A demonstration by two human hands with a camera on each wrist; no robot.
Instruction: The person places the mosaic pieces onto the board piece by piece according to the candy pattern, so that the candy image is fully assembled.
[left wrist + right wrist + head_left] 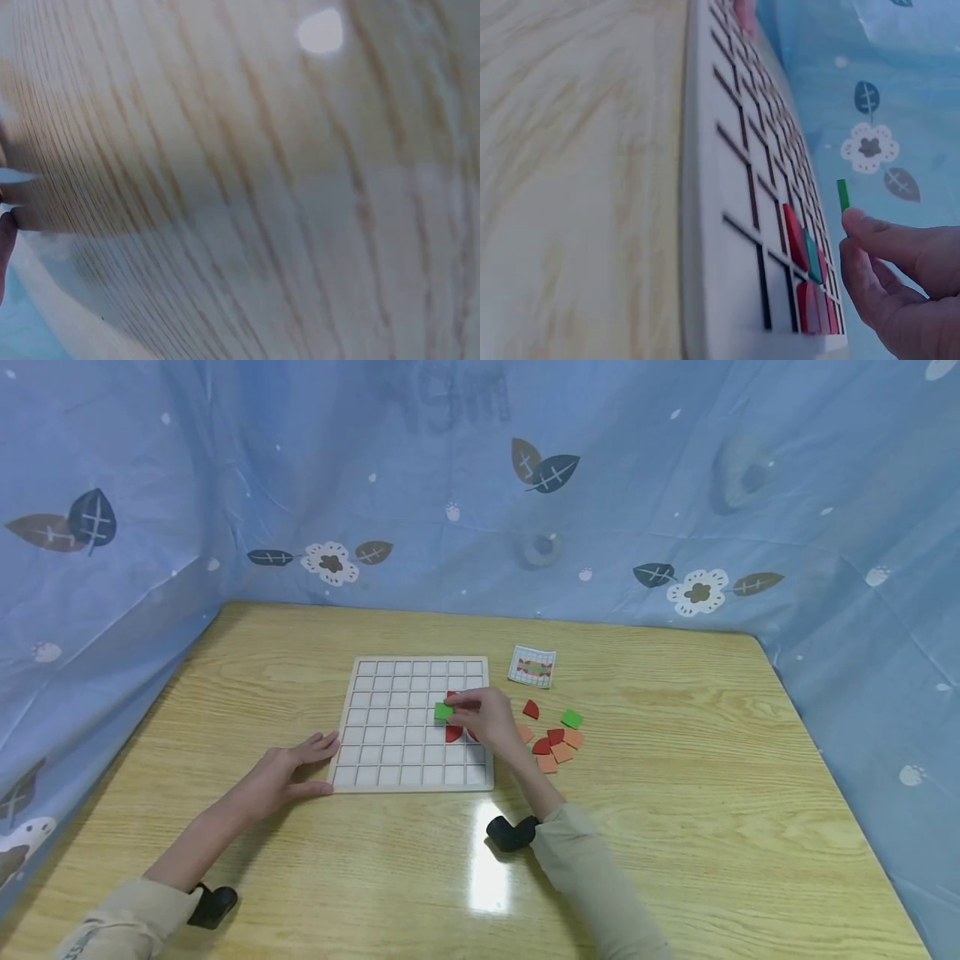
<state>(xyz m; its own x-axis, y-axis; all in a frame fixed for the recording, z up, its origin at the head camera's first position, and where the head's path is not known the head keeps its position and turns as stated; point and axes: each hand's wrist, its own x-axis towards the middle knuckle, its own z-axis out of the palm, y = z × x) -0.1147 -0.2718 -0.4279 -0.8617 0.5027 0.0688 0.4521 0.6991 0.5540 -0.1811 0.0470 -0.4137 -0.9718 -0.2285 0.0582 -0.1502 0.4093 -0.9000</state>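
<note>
A white grid board (382, 718) lies on the table. Above its right half, my right hand (486, 718) pinches a green square tile (442, 712) between thumb and fingers. The right wrist view shows this green tile (843, 195) edge-on, held off the board. Red quarter-round tiles (453, 734) sit in cells under the hand, with a green tile (812, 256) among them; the hand hides part of this group. My left hand (288, 770) touches the board's left edge, fingers spread. Only some fingertips (6, 232) show in the left wrist view.
Right of the board lie loose orange tiles (547, 764), red quarter-round tiles (531, 709) and a green tile (572, 718). A small pattern card (534, 667) lies behind them. Blue patterned cloth (450, 527) hangs along the wooden table's back and sides.
</note>
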